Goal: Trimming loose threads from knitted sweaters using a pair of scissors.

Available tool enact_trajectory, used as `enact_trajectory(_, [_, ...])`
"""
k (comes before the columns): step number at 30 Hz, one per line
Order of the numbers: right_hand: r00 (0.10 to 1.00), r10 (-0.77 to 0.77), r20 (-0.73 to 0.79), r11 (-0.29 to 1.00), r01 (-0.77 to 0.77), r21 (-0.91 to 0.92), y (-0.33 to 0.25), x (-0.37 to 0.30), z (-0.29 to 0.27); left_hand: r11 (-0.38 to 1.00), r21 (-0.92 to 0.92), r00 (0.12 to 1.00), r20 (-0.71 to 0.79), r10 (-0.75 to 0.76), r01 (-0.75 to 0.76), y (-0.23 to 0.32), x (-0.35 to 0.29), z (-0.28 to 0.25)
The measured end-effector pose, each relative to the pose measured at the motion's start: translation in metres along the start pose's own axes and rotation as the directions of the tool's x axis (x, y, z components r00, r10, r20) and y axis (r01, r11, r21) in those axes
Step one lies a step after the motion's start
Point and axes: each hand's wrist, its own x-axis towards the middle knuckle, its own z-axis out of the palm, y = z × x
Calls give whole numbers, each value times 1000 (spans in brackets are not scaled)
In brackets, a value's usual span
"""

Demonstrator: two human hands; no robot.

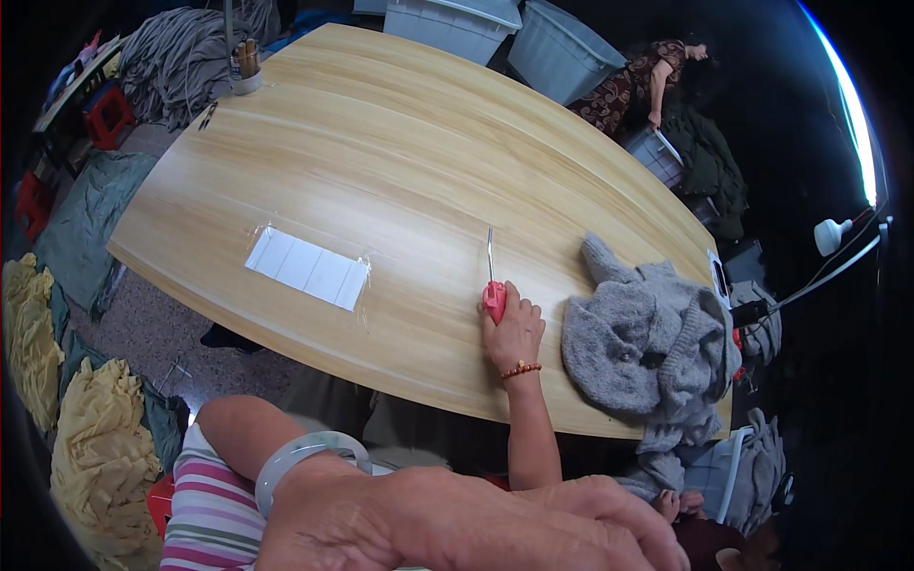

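Observation:
My right hand [515, 333], a beaded bracelet at its wrist, rests on the wooden table [381, 162]. Its fingers close around a red-handled tool [493, 301] with a long thin metal shaft pointing away from me; I cannot tell its exact kind. Close to the camera, my left hand [533, 519] with a pale bangle [309, 452] reaches across the lower edge. Its fingers are loosely stretched and slightly bent, holding nothing visible; the fingertips are partly cut off. Right of my right hand lies a rumpled grey knitted sweater [647, 338]. A white lined strip [307, 267] is taped down to the left.
At the far left corner stands a cup [246, 81] of brown sticks beside a pole. Pale bins [562, 52] stand behind the table, where a person [633, 86] holds a basket. Yellow cloth [100, 457] heaps at left. A lamp arm [828, 276] juts in from the right.

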Motion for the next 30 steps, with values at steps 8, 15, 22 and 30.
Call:
enact_trajectory(8, [970,-131,205,880,18,475,32,32,-5,872,-320,873,-201,-444,370,-34,-48,11])
enact_trajectory(15, [953,-156,261,709,-76,701,52,38,-2,991,23,991,29,-130,130,-7,10,-19])
enact_trajectory(22, [942,-140,305,700,-123,703,52,46,2,972,-205,989,-65,-130,114,-25,9,-21])
enact_trajectory(30, [951,-66,301,743,-154,651,43,44,-1,974,-202,994,-15,-108,103,-38,11,-33])
